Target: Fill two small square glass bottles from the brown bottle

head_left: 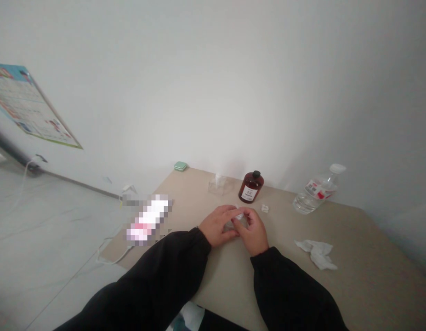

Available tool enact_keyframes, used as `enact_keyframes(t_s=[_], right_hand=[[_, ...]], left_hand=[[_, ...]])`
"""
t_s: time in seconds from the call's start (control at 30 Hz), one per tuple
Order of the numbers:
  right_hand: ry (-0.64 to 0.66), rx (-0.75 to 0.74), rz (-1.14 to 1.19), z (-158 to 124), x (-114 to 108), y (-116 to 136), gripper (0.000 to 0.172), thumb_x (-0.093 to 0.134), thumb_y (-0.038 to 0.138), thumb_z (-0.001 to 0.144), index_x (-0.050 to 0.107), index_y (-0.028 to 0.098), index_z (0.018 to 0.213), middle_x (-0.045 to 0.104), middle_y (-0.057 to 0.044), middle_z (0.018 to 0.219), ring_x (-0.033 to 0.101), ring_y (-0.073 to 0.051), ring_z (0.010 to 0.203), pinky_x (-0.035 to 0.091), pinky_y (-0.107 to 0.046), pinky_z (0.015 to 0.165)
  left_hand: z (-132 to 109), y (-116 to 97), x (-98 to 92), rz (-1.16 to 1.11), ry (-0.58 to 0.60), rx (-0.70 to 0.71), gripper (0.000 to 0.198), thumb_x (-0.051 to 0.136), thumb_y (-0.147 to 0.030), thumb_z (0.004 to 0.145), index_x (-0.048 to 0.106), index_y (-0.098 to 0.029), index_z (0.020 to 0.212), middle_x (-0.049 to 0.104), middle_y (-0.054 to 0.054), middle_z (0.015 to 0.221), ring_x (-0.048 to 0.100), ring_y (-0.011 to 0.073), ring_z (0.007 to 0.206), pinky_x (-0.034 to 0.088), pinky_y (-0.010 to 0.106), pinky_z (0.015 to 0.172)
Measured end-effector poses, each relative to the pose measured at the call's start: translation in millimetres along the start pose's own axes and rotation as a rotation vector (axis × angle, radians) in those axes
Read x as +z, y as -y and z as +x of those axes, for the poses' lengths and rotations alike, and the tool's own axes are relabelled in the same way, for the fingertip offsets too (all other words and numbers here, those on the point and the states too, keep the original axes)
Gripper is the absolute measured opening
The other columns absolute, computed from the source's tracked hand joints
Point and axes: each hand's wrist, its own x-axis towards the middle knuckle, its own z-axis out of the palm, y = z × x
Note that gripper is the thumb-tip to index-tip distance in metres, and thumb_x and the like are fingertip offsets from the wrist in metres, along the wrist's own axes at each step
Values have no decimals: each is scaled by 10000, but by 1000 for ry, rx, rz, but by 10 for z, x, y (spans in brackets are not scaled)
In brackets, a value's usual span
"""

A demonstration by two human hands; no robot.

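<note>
Left hand (217,225) and right hand (254,231) meet mid-bench (366,250), grip closed from both sides on a small clear piece (237,222) with a white bit on top; fingers hide most of it, exact item unclear. Nearest: white scrap (264,208) just right of the hands, amber bottle (251,187) with black cap behind them, clear box (218,185) beside it, white tissue sticking up. Crumpled tissue (316,253) front right, water bottle (318,191) back right, green case (180,166) at back corner, pixelated pink-white item (147,219) on left edge.
</note>
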Motion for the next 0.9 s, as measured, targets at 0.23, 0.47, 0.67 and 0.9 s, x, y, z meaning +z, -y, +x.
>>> enact_keyframes(t_s=[0.23,0.47,0.67,0.9], right_hand=[[-4,4,-15,6,-20,90,238,633,372,775,588,206,939,639,-69,973,614,-245,946,481,-437,900],[-9,19,-33,6,-33,117,249,633,379,769,605,201,941,646,-78,990,607,-248,959,470,-439,910],[-1,21,-24,13,-35,99,239,633,382,771,618,201,926,645,-77,990,607,-251,964,467,-443,911],[15,-21,-74,24,-62,123,232,612,370,775,641,203,933,656,-91,1028,602,-257,1003,462,-444,939]], left_hand=[[-9,-30,-21,-8,17,-44,640,705,-316,782,456,-245,1368,510,106,1337,463,259,1253,365,429,1098],[2,-39,-39,-33,23,-42,632,699,-330,790,459,-251,1369,515,103,1336,455,269,1258,351,441,1101],[-3,-13,-23,-59,18,-29,647,720,-304,773,466,-216,1362,502,121,1322,459,256,1246,359,419,1099],[4,-21,-20,-81,29,-47,667,734,-253,758,457,-254,1365,502,94,1327,449,255,1254,345,427,1111]])
